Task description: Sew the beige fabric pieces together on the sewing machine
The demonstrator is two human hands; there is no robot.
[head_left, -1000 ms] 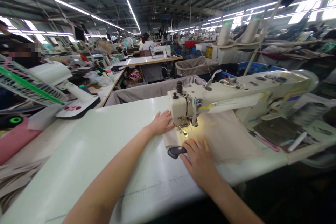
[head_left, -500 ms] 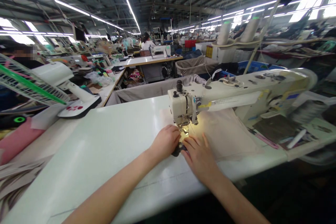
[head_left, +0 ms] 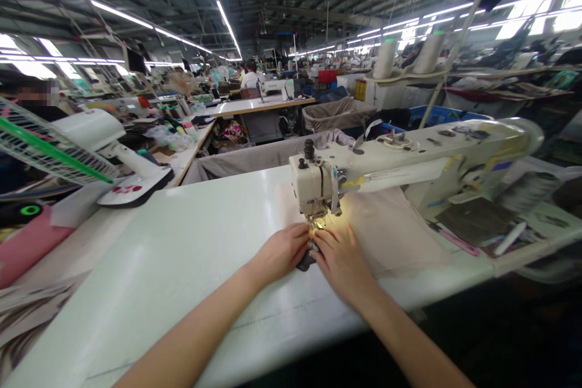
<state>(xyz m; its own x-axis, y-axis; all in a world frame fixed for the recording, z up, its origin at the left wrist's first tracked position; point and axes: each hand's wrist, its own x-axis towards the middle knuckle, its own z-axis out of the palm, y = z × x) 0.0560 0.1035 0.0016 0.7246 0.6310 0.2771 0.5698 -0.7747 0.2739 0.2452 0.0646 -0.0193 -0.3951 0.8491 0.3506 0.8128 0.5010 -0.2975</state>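
Observation:
A cream sewing machine point(head_left: 409, 160) stands on the white table point(head_left: 182, 254), its lamp lit over the needle. Beige fabric point(head_left: 391, 230) lies under the machine arm and spreads to the right. My left hand point(head_left: 282, 251) and my right hand point(head_left: 341, 260) meet just in front of the needle, fingers curled and pressed onto the near edge of the fabric. A small dark piece point(head_left: 305, 263) shows between and under the two hands, mostly hidden by them.
A white desk fan point(head_left: 86, 151) stands at the table's left. Pink cloth point(head_left: 27, 248) lies beyond it. Two thread cones point(head_left: 409, 51) rise behind the machine. A fabric bin point(head_left: 245, 157) sits behind the table. Clutter point(head_left: 477, 221) lies at the right end. Other workers sit far back.
My left hand came from beside the machine head toward me and now sits in front of the needle next to my right hand. Both hands have closed over the dark piece.

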